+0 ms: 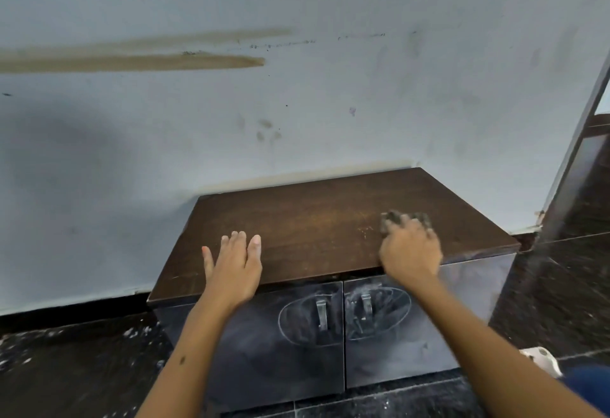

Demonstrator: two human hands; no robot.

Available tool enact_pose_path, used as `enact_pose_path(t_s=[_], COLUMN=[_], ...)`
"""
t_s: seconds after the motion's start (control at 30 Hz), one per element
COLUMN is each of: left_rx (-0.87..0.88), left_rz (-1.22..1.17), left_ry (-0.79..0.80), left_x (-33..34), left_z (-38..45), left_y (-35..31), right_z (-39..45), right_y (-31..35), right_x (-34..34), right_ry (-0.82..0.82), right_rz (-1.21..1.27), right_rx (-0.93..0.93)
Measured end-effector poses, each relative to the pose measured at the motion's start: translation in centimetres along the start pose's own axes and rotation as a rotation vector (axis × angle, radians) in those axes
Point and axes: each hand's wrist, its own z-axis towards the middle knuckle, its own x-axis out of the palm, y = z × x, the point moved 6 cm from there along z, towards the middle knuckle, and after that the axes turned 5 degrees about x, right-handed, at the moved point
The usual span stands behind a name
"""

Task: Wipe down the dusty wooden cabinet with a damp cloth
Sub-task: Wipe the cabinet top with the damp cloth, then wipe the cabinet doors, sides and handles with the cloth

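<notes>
A low wooden cabinet (313, 216) with a dark brown top stands against the wall; a pale dusty patch covers the middle of the top. Its two dark doors carry metal handles and chalky smears. My left hand (235, 267) lies flat on the top near the front left, fingers straight. My right hand (411, 249) presses a grey, dirty cloth (391, 218) onto the top at the right; the cloth shows only past my fingertips, the rest is under my hand.
A stained pale wall (297, 87) rises directly behind the cabinet. Dark tiled floor (72, 368) with white specks lies on both sides. A dark door frame (574, 166) stands at the right. A small white object (541, 360) lies on the floor at the lower right.
</notes>
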Motion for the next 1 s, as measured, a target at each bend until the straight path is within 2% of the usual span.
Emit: enact_pose_path(t_s=[0.17, 0.3, 0.33, 0.4, 0.47, 0.53, 0.6, 0.67, 0.7, 0.8, 1.0], left_rx=[-0.108, -0.141, -0.140, -0.137, -0.147, -0.158, -0.155, -0.140, -0.129, -0.075, -0.014], left_rz=[-0.004, -0.012, 0.001, 0.003, -0.026, -0.042, -0.042, -0.049, -0.053, -0.042, -0.008], left_ry=[-0.018, -0.049, -0.058, -0.070, -0.080, -0.068, -0.034, -0.003, 0.009, 0.058, 0.085], left_x=[-3.0, -4.9, -5.2, -5.5, -5.6, -5.4, -4.9, -4.1, -3.6, -2.1, -0.3], left_z=[-2.4, -3.1, -3.2, -3.3, -3.3, -3.2, -2.9, -2.7, -2.7, -2.7, -3.1], left_y=[2.2, 3.3, 3.6, 3.9, 4.0, 3.7, 3.0, 2.0, 1.5, -0.4, -2.1], right_z=[-7.5, -13.6, -14.8, -16.7, -17.2, -16.8, -15.6, -14.4, -13.7, -11.0, -6.4], right_y=[12.5, 23.6, 26.0, 29.2, 29.8, 28.4, 25.0, 20.0, 17.4, 9.6, -4.2], right_x=[1.9, 4.4, 5.0, 5.9, 6.3, 5.9, 4.6, 2.3, 1.7, 0.8, -0.9], right_ry=[0.100, 0.200, 0.184, 0.043, -0.020, 0.015, 0.053, -0.076, -0.123, -0.181, -0.234], right_rz=[0.124, 0.261, 0.230, 0.108, 0.014, 0.002, 0.129, 0.276, 0.245, 0.092, 0.076], right_rx=[-0.245, -0.569, -0.650, -0.773, -0.830, -0.881, -0.889, -0.863, -0.837, -0.684, -0.330])
